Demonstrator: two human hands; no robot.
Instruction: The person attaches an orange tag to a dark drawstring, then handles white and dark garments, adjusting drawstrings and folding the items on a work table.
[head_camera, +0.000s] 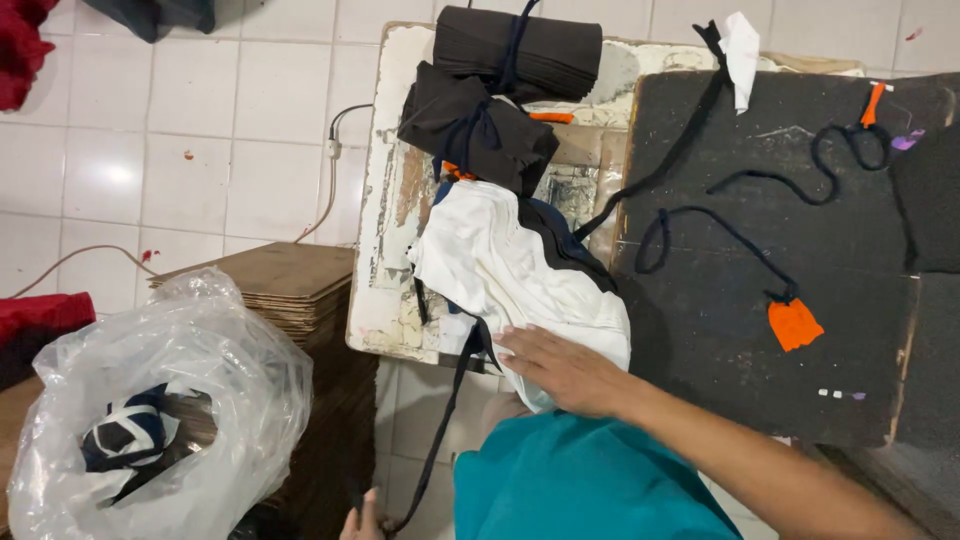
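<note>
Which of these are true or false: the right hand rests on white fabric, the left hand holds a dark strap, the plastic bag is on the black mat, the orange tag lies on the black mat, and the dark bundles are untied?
1. The right hand rests flat on the white fabric. True.
2. The left hand holds the dark strap. True; it grips the strap's lower end at the picture's bottom edge.
3. The clear plastic bag sits on the black mat. False; it stands off to the side, beside the stack of brown boards.
4. The orange tag lies on the black mat. True.
5. The dark bundles are untied. False; dark cord is tied around each.
</note>
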